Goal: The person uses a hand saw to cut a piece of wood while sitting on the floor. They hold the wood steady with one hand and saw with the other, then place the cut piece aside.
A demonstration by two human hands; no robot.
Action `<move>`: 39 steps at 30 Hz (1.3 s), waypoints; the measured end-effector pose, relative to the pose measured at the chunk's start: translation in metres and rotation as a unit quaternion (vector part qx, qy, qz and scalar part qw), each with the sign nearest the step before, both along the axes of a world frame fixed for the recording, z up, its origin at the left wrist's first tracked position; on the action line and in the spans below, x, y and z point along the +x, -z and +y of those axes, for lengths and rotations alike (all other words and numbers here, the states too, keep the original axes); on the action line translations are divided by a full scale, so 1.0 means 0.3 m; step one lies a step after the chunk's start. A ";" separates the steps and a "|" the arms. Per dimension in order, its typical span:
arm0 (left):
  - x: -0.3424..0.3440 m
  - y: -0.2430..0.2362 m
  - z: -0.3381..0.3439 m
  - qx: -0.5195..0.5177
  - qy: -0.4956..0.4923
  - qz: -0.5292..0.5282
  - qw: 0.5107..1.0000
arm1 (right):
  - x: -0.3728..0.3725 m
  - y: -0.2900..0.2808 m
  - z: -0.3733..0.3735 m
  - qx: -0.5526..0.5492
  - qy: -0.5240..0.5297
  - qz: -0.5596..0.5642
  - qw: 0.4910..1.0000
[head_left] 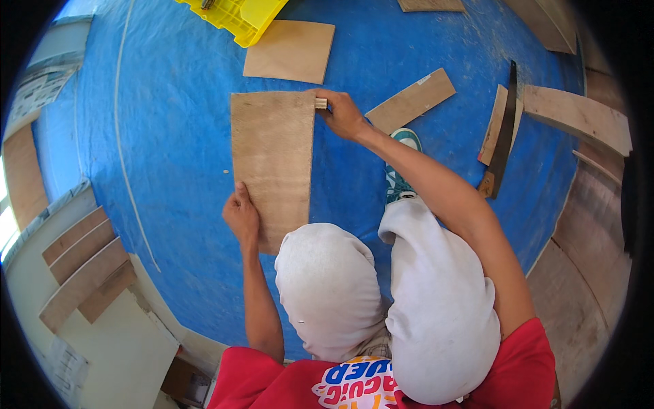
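A rectangular plywood board (272, 160) stretches in front of my knees, over a blue sheet. My left hand (242, 215) is closed on the board's left edge, thumb on top and fingers out of sight beneath. At the far right corner, my right hand (340, 114) is closed around the board's edge. The pale end of a small wood strip (321, 103) shows in that same grip; whether it is separate from the board, I cannot tell. My knee covers part of the board's near end.
Beyond the board lie another plywood piece (289, 51) and a yellow plastic case (248, 17). To the right are a narrow plywood offcut (412, 101) and a handsaw (503, 136) resting over wood strips. Curved-looking planks (579, 117) line the right side; several strips (85, 276) lie left.
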State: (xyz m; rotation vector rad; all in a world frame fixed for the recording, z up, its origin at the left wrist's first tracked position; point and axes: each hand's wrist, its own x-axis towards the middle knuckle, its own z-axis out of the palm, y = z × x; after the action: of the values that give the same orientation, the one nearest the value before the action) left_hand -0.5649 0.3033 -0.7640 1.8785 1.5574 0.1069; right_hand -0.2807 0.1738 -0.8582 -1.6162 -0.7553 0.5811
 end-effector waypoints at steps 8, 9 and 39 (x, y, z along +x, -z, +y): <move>0.017 0.005 -0.099 0.014 0.010 0.004 1.000 | 0.012 -0.025 -0.011 -0.003 -0.021 0.009 1.000; 0.017 0.006 -0.100 0.037 0.001 0.031 0.999 | 0.014 -0.027 -0.011 -0.009 -0.022 0.002 1.000; -0.021 -0.052 -0.104 -0.007 -0.003 0.046 0.999 | 0.048 -0.318 -0.044 -0.226 -0.001 0.343 0.912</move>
State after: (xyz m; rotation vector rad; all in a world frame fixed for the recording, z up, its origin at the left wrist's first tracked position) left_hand -0.5711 0.2721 -0.7485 1.8923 1.6218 0.0126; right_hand -0.2661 0.1604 -0.7629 -1.6509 -0.0916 1.3101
